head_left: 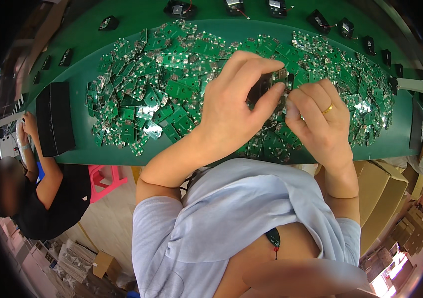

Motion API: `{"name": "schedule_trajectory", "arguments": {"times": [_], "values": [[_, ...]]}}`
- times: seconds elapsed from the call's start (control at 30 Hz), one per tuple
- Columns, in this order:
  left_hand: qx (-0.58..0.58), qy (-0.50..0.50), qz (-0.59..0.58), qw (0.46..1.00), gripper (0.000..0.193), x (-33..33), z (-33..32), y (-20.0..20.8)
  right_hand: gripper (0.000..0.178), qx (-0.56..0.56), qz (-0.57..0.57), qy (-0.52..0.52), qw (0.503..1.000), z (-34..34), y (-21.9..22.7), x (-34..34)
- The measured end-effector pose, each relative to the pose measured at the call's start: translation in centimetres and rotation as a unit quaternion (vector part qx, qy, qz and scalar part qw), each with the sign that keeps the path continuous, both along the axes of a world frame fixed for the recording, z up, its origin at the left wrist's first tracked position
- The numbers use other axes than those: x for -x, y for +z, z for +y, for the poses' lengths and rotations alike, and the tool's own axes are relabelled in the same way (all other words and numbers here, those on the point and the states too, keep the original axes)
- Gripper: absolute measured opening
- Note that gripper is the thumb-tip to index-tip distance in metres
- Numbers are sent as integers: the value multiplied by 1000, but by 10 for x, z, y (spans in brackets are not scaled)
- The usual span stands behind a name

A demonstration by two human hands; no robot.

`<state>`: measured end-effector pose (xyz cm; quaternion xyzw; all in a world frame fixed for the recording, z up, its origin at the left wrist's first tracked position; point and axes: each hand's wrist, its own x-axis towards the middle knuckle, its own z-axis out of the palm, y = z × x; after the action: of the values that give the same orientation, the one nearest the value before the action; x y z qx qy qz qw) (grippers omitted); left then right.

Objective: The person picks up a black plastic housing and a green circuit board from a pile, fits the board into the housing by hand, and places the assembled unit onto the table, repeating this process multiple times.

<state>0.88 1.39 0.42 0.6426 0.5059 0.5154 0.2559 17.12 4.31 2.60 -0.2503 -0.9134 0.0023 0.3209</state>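
Observation:
My left hand (236,97) is closed on a small black plastic housing (257,92), held between thumb and forefinger over the heap of boards. Part of the housing is hidden by my fingers, and a small board-like piece shows at its far end. Close beside it on the right, my right hand (319,111), with a gold ring, has its fingers curled in a pinch near the housing. What sits in that pinch is too small to make out. Beneath both hands spreads a wide heap of green circuit boards (181,89) with tiny metal parts.
Black housings, some with red wires, stand along the far side, one housing (277,7) at the top. A black box (55,119) stands at the left edge of the green table (107,158). A co-worker (47,193) sits left, near a pink stool (106,181). Cardboard boxes (382,198) stand right.

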Motion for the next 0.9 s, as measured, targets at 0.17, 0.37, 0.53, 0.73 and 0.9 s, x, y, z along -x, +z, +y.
{"name": "schedule_trajectory", "arguments": {"times": [0.17,0.37,0.53,0.73,0.9], "values": [[13,-3,10,1000,25,0,0,3,31,-2,-7,-2,1000,1,-1,-1],[-4,11,36,999,26,-2,0,2,29,8,-42,-4,999,0,4,1],[-22,13,12,1000,25,-3,1,-4,27,40,-19,7,999,4,0,0],[-24,21,-33,999,23,-4,0,-19,25,95,6,20,995,5,-8,-2],[19,24,-98,995,26,1,-3,-13,28,84,68,-17,994,-4,-24,-1]]}}
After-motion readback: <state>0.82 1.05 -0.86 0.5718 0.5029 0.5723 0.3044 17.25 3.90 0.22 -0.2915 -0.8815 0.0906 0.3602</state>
